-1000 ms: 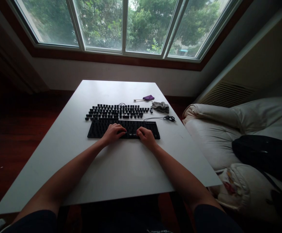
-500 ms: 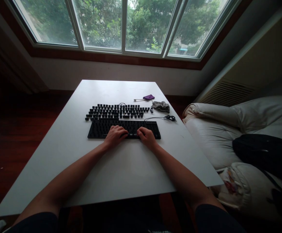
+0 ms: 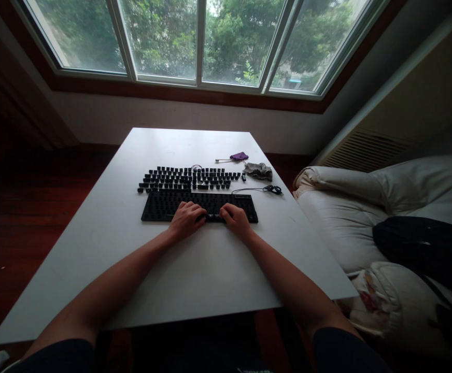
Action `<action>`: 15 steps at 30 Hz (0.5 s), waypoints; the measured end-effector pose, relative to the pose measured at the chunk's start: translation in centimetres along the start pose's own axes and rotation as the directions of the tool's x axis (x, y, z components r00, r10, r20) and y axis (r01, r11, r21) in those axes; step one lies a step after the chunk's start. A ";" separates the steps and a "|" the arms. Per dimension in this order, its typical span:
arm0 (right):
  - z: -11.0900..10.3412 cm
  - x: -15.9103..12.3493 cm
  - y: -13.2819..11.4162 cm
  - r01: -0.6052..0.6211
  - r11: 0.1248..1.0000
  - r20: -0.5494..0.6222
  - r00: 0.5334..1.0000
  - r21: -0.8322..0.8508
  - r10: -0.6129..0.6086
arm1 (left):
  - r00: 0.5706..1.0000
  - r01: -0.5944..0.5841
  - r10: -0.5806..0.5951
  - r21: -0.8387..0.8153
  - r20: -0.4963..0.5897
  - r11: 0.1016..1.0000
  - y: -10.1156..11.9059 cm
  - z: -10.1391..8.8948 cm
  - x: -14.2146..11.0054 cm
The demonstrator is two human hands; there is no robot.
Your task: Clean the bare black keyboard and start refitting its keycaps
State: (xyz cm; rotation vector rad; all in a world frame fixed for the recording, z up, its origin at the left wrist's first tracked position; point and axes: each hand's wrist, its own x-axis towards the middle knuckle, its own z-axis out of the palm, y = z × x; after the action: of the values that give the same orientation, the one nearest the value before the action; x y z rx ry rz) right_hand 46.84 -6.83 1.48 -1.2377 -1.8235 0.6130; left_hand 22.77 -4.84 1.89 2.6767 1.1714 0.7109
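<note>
A black keyboard lies on the white table in front of me. Its cable leaves from the back right. My left hand rests over the keyboard's front edge, left of the middle, fingers curled down. To its right, my right hand is closed in a loose fist at the same front edge. A short stretch of the front key row shows between the hands. Whatever the fingertips pinch there is too small and dark to name. Behind the keyboard, several loose black keycaps stand in rows.
A grey cloth and a purple pouch lie at the back right of the table, near a thin white stick. A coiled black cable sits near the right edge. Beside the table stands a pale sofa with a dark bag.
My left hand has shifted very slightly to the right at the keyboard's front edge. The view has moved a little; the right hand and the other things stay as they were.
</note>
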 end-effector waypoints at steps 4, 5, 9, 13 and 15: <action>0.0 0.0 0.0 0.004 1.000 -0.001 1.000 0.001 -0.004 | 1.000 -0.006 0.005 0.024 0.007 1.000 0.1 -0.1 0.0; 0.0 0.0 -0.1 0.004 1.000 0.000 1.000 0.002 -0.004 | 1.000 -0.004 0.004 0.033 0.008 0.999 0.1 -0.1 0.0; -0.1 0.0 -0.1 0.010 1.000 0.000 1.000 0.002 -0.010 | 1.000 -0.023 0.021 0.071 0.019 0.997 0.2 -0.2 0.1; -0.1 0.0 -0.2 0.003 1.000 0.004 1.000 0.001 -0.003 | 0.998 -0.047 0.045 0.081 0.033 0.996 0.4 -0.3 0.2; -0.1 0.0 -0.2 -0.002 1.000 0.004 1.000 0.002 0.002 | 0.999 -0.041 0.039 0.074 0.029 0.996 0.4 -0.2 0.2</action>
State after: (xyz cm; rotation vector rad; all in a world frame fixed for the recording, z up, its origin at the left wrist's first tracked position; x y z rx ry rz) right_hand 46.84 -6.90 1.71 -1.2374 -1.8246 0.6190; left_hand 23.04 -5.00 2.30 2.7687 1.1638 0.6466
